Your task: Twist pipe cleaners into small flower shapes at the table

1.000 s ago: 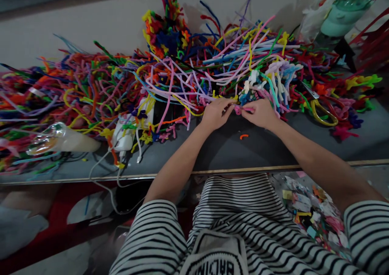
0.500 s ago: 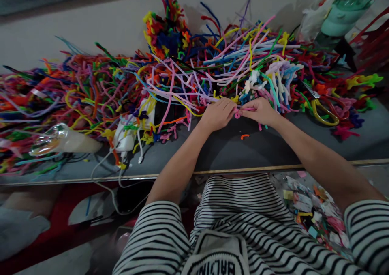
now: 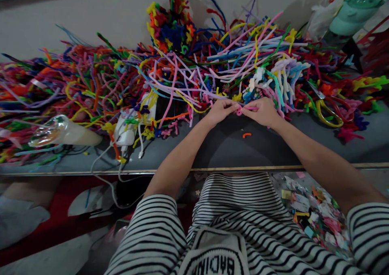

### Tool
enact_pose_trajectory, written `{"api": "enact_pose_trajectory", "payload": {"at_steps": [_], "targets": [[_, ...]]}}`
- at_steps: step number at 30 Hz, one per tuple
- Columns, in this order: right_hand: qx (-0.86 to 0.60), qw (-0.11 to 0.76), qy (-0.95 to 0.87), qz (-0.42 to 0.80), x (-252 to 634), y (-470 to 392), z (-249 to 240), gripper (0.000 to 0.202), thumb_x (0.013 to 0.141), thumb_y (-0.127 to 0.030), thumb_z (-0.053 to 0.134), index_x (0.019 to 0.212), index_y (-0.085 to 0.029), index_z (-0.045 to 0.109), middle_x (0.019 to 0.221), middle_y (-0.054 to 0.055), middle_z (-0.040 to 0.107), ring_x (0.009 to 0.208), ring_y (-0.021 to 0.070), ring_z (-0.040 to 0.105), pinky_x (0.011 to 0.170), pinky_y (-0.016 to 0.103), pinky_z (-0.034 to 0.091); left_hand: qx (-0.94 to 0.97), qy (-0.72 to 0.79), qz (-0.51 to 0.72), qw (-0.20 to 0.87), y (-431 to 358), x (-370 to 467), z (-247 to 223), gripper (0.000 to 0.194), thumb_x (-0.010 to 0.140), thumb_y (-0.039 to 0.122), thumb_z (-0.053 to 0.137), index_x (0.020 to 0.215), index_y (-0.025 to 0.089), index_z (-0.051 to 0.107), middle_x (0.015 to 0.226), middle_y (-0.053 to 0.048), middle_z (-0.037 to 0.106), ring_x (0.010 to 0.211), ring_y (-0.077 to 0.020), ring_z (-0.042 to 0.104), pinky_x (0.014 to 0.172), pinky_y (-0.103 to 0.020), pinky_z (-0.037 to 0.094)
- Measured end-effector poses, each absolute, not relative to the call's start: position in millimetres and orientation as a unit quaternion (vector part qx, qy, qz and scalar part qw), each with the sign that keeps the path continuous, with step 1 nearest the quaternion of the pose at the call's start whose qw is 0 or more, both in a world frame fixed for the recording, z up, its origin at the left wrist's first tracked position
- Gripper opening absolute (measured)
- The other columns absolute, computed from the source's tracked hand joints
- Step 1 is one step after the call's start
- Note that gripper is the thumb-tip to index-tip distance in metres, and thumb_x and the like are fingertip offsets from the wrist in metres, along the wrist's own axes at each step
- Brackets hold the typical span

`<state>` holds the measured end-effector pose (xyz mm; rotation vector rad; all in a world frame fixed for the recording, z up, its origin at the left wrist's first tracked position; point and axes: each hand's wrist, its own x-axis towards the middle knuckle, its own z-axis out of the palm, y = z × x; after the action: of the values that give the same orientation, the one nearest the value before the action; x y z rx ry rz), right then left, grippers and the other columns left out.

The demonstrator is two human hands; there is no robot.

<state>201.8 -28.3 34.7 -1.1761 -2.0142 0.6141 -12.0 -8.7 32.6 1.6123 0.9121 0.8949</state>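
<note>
Between my two hands is a pink pipe cleaner (image 3: 239,112) with a small loop bent into it. My left hand (image 3: 223,112) pinches it from the left, thumb and forefinger together. From the right, my right hand (image 3: 263,112) pinches the same piece, and a short length of it runs along the fingers. Both hands are just above the dark grey table (image 3: 221,153). A short orange scrap (image 3: 247,135) lies on the table below them. Bundled pale pipe-cleaner flowers (image 3: 281,78) lie just beyond my right hand.
A long heap of coloured pipe cleaners (image 3: 91,76) covers the table's back. Yellow-handled scissors (image 3: 330,114) lie at right. At left are a cloudy plastic bottle (image 3: 79,135) and a white power strip (image 3: 125,131) with cables. A mint-green container (image 3: 349,17) stands at back right.
My left hand has turned, so its thumb and forefinger now show in a pinch beside the loop. The right hand keeps hold of the pink pipe cleaner. The view has shifted slightly.
</note>
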Motion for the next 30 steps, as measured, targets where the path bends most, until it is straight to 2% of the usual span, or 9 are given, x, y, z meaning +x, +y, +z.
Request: {"api": "enact_pose_trajectory", "payload": {"at_steps": [4,8,12,16,20,25,30], "targets": [[-0.455,0.372,-0.748,0.307,202,-25,32,0.038,0.084,-0.053,0.075,0.080,-0.017,0.085,0.064,0.004,0.073,0.058,0.0160,0.061,0.056,0.029,0.040,0.649,0.372,0.395,0.534,-6,-12,24,0.040,0.087,0.052,0.078,0.072,0.015,0.074,0.066,-0.001,0.064,0.060,-0.0084,0.051,0.059,-0.023,0.039],[-0.455,0.388,-0.727,0.337,199,-27,37,0.038,0.081,-0.055,0.078,0.080,-0.018,0.085,0.070,0.005,0.076,0.063,0.0176,0.065,0.060,0.030,0.045,0.634,0.353,0.413,0.550,-5,-10,19,0.047,0.082,0.060,0.081,0.072,0.015,0.073,0.064,0.000,0.063,0.059,-0.0072,0.050,0.056,-0.021,0.037],[-0.449,0.395,-0.716,0.360,199,-28,41,0.037,0.080,-0.055,0.080,0.082,-0.018,0.085,0.075,0.006,0.078,0.067,0.0190,0.067,0.062,0.030,0.048,0.587,0.380,0.418,0.580,-10,-4,20,0.047,0.080,0.060,0.083,0.074,0.015,0.071,0.061,0.002,0.057,0.052,-0.0050,0.042,0.049,-0.020,0.029],[-0.459,0.393,-0.724,0.333,200,-28,41,0.040,0.082,-0.057,0.078,0.080,-0.018,0.085,0.070,0.006,0.075,0.064,0.0185,0.065,0.061,0.030,0.045,0.560,0.399,0.425,0.589,-11,-1,21,0.044,0.081,0.058,0.083,0.076,0.016,0.070,0.061,0.003,0.056,0.050,-0.0046,0.040,0.046,-0.018,0.026],[-0.467,0.387,-0.732,0.310,199,-29,43,0.042,0.084,-0.057,0.075,0.082,-0.017,0.085,0.064,0.004,0.072,0.062,0.0175,0.063,0.061,0.030,0.042,0.554,0.406,0.438,0.580,-8,-2,17,0.041,0.085,0.057,0.079,0.081,0.017,0.070,0.063,0.002,0.056,0.052,-0.0058,0.045,0.045,-0.017,0.028],[-0.460,0.396,-0.732,0.310,199,-28,43,0.038,0.088,-0.052,0.072,0.085,-0.018,0.086,0.073,0.006,0.076,0.067,0.0178,0.064,0.064,0.030,0.042,0.557,0.408,0.452,0.565,-6,-3,15,0.049,0.091,0.067,0.067,0.090,0.018,0.072,0.075,-0.002,0.065,0.059,-0.0090,0.055,0.046,-0.019,0.034],[-0.461,0.379,-0.741,0.306,199,-27,40,0.033,0.091,-0.045,0.067,0.087,-0.018,0.085,0.069,0.004,0.073,0.064,0.0162,0.060,0.064,0.030,0.040,0.610,0.384,0.451,0.526,-8,-4,16,0.047,0.081,0.065,0.080,0.084,0.018,0.073,0.070,0.000,0.064,0.056,-0.0073,0.051,0.049,-0.021,0.036]]}}
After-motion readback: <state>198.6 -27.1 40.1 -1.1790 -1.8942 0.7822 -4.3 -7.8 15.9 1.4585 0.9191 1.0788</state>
